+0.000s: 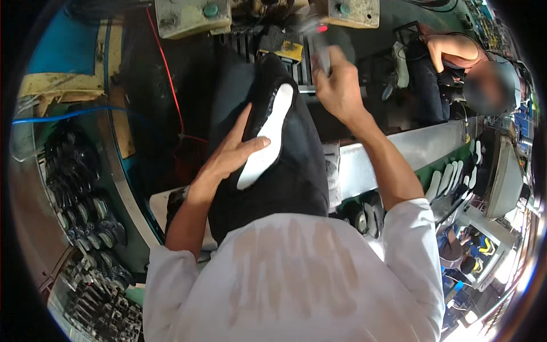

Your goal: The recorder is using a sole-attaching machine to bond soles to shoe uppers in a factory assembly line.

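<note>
Across my lap lies a black shoe upper (268,114) on its last, turned bottom up, with a white insole (263,151) facing me. My left hand (232,153) grips it from the left, thumb pressed on the insole and fingers along the black side. Pleated black edges show along the insole's left side toward the toe. Raised beyond the shoe at the right, my right hand (341,85) is closed round the handle of a hammer (322,56). Motion smears the hammer's head, and a small red spot shows near it.
A machine with green buttons (211,10) stands ahead, a yellow box (289,51) below it. Dark shoes (85,219) fill a rack at left; white insoles (444,178) line the right. A co-worker (456,51) sits at far right. A red cord (165,62) hangs at left.
</note>
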The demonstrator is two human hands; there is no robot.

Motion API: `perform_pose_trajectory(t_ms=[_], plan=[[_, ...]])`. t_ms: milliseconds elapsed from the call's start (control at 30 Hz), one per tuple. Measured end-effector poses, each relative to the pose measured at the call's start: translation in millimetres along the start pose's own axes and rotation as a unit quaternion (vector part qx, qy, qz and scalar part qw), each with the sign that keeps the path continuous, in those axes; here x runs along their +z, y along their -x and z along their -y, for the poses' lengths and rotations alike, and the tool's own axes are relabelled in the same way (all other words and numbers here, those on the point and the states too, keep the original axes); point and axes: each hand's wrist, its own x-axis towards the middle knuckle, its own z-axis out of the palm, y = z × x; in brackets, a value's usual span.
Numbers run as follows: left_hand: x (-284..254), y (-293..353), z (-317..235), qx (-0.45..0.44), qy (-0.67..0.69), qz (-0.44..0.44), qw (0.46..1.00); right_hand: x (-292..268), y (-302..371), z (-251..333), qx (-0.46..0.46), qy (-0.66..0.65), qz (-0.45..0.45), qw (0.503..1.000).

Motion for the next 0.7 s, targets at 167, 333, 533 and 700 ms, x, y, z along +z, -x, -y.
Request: perform_pose_trajectory(t_ms=[167,333,533,700], plan=[[7,-4,5,-0.031,0.082,0.045,0.995,41,50,-78,0.053,0.282,0.175,0.942],[1,7,6,-0.021,0.023,0.009,0.999,-19,21,14,0.023,-0.059,-0.007,0.998],[6,-11,21,0.037,-0.102,-0.015,0.994,27,49,-19,0.236,-0.086,0.233,0.939],[1,1,1,0.032,-0.038,-0.012,0.999,4,35,29,0.065,-0.182,-0.019,0.981]])
